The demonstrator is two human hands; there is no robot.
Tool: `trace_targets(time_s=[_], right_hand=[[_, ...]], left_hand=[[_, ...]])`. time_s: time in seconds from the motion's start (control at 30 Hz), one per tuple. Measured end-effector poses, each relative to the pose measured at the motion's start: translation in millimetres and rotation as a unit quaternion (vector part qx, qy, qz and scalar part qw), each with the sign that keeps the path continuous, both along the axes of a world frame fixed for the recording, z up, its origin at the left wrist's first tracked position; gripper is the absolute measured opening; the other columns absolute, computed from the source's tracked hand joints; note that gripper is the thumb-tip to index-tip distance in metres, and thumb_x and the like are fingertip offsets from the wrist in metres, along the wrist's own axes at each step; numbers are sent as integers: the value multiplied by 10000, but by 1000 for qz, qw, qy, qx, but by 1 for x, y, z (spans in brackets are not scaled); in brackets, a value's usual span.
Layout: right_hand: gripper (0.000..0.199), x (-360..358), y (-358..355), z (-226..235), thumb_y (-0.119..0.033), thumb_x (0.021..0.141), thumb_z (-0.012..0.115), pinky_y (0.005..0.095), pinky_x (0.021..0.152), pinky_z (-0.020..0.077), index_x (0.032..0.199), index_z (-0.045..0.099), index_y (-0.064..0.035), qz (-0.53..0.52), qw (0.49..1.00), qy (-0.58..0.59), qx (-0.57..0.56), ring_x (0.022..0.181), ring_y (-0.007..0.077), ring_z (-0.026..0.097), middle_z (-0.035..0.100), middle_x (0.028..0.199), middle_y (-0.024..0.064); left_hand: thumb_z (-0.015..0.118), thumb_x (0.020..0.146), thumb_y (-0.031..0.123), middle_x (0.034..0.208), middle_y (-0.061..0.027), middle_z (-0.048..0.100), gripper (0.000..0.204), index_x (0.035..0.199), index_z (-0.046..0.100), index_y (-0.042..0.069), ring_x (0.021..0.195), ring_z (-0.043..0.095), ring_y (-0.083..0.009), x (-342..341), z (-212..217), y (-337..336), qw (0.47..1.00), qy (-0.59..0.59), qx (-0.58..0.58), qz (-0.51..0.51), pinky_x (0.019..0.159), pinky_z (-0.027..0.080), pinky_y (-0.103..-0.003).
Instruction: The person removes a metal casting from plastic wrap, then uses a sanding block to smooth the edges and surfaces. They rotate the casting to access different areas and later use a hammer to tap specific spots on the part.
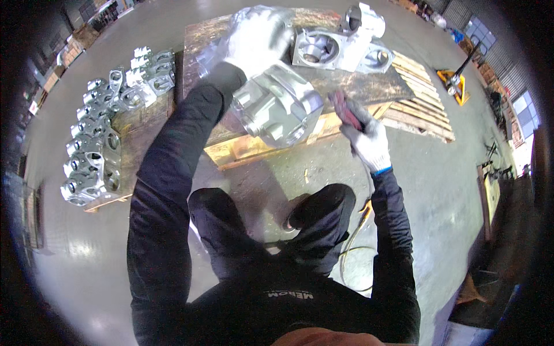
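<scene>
A large silvery metal casting (280,106) with ribs and rounded openings sits tilted at the near edge of the wooden tabletop. My left hand (259,43), in a white glove, grips its far upper part; glare and blur wash out the fingers. To the right of the casting, and apart from it, my right hand (366,138) wears a white glove with a blue cuff edge. Its fingers are closed round a dark red and grey handheld piece (349,111), whose exact kind I cannot make out. More silvery metal castings (343,49) stand at the back right of the tabletop.
Several smaller metal castings (95,144) crowd a low wooden pallet on the left. The worn tabletop (378,86) rests on slatted pallets (424,101). A thin hose (343,259) with a yellow-orange fitting (365,209) lies by my right forearm. A yellow pallet jack (453,86) stands at far right.
</scene>
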State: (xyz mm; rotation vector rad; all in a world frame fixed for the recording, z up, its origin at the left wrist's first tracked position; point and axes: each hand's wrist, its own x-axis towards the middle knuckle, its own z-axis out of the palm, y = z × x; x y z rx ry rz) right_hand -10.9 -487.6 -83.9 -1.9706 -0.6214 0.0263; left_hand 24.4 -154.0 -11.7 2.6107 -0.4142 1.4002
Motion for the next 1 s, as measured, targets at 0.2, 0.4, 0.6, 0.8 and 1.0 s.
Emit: trace_targets(time_s=[0.2, 0.4, 0.6, 0.8, 1.0], right_hand=[[501, 87, 132, 68, -184, 722, 635, 406, 939, 529, 1213, 683, -98, 73, 833, -521, -168, 1067, 334, 669, 672, 1304, 107], [311, 134, 211, 59, -278, 761, 677, 442, 785, 539, 1043, 717, -155, -12, 748, -576, -329, 923, 303, 660, 698, 1059, 71], [351, 109, 219, 46, -270, 819, 635, 405, 715, 550, 1025, 730, -2, 103, 944, -232, -210, 767, 251, 701, 689, 831, 149], [285, 114, 212, 63, -244, 824, 607, 369, 552, 535, 953, 733, -23, 96, 987, 26, -126, 600, 220, 671, 702, 811, 138], [243, 112, 210, 67, -332, 783, 663, 408, 821, 549, 939, 757, -171, -24, 770, -517, -373, 923, 280, 710, 743, 1039, 92]], left_hand=[[431, 1035, 440, 1332, -146, 604, 465, 1319, 615, 121, 1252, 562, -361, 46, 31, 47, 987, 116, -59, 91, 1083, 441, -466], [414, 1044, 432, 1278, -110, 637, 447, 1255, 633, 105, 1216, 586, -342, 69, -4, 55, 991, 6, -132, -6, 1054, 449, -447], [387, 1046, 418, 1293, -84, 641, 448, 1255, 645, 116, 1245, 572, -314, 61, 2, 51, 987, 15, -159, 10, 1074, 430, -430], [389, 1035, 386, 1331, -82, 627, 440, 1280, 636, 116, 1259, 566, -312, 63, -2, 55, 990, -5, -138, 5, 1081, 429, -427], [471, 991, 205, 1375, -188, 584, 487, 1463, 462, 85, 1267, 563, -394, 79, -15, 78, 998, -39, -34, -28, 1063, 452, -476]])
